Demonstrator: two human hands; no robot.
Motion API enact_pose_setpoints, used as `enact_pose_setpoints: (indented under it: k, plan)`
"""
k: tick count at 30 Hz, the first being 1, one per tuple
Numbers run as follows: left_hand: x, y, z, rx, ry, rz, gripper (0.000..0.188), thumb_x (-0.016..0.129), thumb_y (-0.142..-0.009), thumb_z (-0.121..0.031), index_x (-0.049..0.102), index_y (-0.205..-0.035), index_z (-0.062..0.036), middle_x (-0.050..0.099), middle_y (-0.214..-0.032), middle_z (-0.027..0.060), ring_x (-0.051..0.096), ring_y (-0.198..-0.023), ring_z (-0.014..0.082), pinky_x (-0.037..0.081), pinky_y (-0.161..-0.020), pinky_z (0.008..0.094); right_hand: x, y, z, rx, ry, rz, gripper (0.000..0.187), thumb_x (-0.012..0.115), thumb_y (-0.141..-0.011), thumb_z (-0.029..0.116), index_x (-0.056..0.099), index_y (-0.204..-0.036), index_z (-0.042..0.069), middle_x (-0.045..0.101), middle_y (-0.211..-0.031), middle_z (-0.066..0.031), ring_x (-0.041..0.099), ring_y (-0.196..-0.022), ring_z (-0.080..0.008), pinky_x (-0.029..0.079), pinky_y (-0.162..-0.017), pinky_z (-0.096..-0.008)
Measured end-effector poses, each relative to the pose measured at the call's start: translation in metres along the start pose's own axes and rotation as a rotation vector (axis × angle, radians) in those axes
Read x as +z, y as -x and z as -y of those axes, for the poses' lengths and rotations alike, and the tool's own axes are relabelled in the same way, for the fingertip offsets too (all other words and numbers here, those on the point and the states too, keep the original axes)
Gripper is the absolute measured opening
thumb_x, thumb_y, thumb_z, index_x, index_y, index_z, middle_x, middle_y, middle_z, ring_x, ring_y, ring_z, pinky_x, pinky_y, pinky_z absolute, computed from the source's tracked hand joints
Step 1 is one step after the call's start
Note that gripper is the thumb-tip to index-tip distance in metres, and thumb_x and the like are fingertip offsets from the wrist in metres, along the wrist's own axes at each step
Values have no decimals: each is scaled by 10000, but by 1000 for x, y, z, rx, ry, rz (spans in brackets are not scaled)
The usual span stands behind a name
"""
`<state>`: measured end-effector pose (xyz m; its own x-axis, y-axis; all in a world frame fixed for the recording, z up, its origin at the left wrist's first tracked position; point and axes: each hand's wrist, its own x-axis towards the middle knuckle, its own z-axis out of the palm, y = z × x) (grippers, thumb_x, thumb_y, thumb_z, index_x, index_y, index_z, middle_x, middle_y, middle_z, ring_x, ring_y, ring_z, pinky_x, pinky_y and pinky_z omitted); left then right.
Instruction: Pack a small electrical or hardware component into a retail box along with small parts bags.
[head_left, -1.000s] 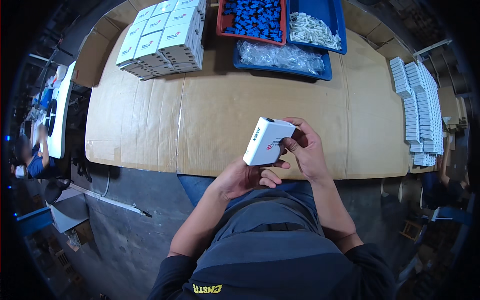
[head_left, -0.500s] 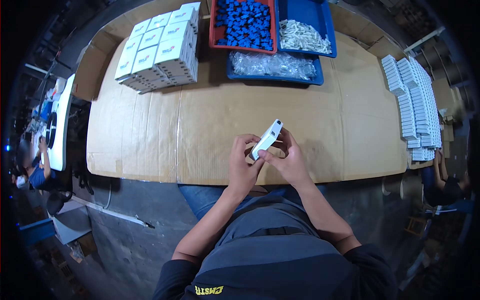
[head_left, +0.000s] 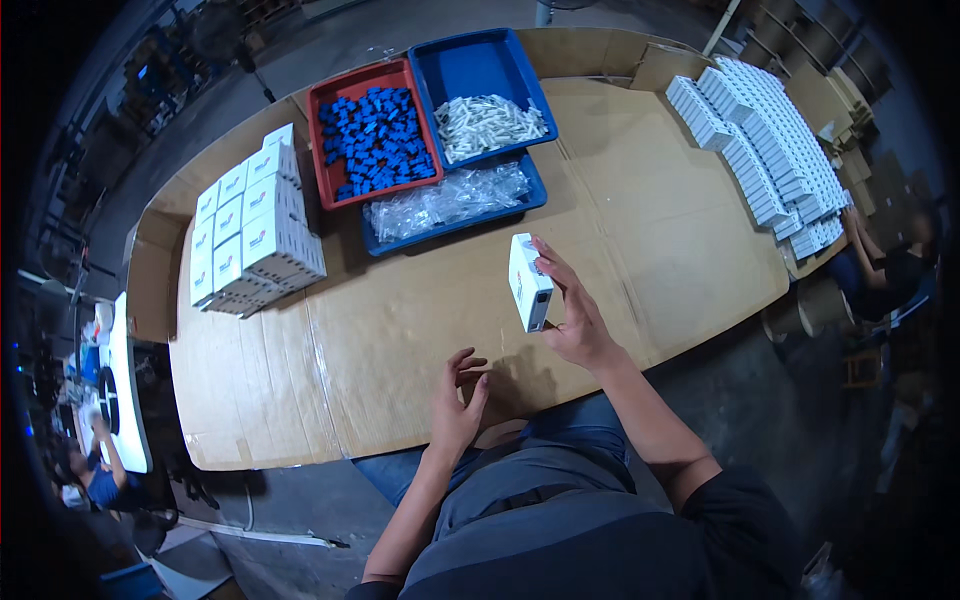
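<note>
A small white box (head_left: 526, 283) with a dark square opening at its near end stands tilted in my right hand (head_left: 577, 318), raised above the cardboard-covered table (head_left: 440, 310). My fingers lie along its right side, and the thumb is at its lower end. Lower and to the left, my left hand (head_left: 460, 403) holds nothing, its fingers curved and apart near the table's front edge. The two hands are apart.
At the back left is a stack of white boxes (head_left: 250, 225). A red tray (head_left: 321, 160) of blue pieces, a blue tray (head_left: 470, 65) of white pieces and another blue tray (head_left: 450, 232) of clear bags stand nearby. White boxes (head_left: 760, 140) fill the far right, beside another person (head_left: 890, 260).
My left hand has let go of the white box and drawn down and left. My right hand has lifted the box and turned it. The view has swung to the right.
</note>
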<state>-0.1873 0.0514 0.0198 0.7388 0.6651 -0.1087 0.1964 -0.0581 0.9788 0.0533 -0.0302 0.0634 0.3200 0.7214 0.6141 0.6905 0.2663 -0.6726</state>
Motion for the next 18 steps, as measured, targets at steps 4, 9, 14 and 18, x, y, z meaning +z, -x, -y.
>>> enact_pose_setpoints:
  k: [4,9,14,18]
  plan:
    - [26,-23,5,85,-88,84,456,661,-1019,-48,513,-1449,-18,720,-1257,157,719,-1111,244,552,-988,375,-28,9,-3,139,132,54,973,878,-682,-22,430,-1539,85,448,-1608,-185,476,-1472,-400,435,-1220,-458]
    - [44,-60,-2,202,-210,76,311,670,-1016,-68,637,-1320,-9,749,-1224,154,744,-1075,269,567,-971,392,-59,26,-23,521,130,195,957,903,-746,197,416,-1557,50,497,-1519,-207,555,-1367,-385,459,-1168,-448]
    - [112,-103,-8,489,-433,233,367,745,-939,-141,666,-1288,-59,702,-1214,133,638,-1123,324,492,-989,459,-137,52,-80,699,154,-90,987,930,-750,261,409,-1549,3,580,-1414,-201,610,-1286,-322,497,-1093,-446]
    - [162,-107,-12,612,-582,312,410,760,-937,-182,640,-1312,-66,617,-1368,157,583,-1238,360,476,-1029,480,-219,47,-162,806,96,-445,970,945,-741,177,408,-1533,21,587,-1397,-141,657,-1150,-240,587,-951,-398]
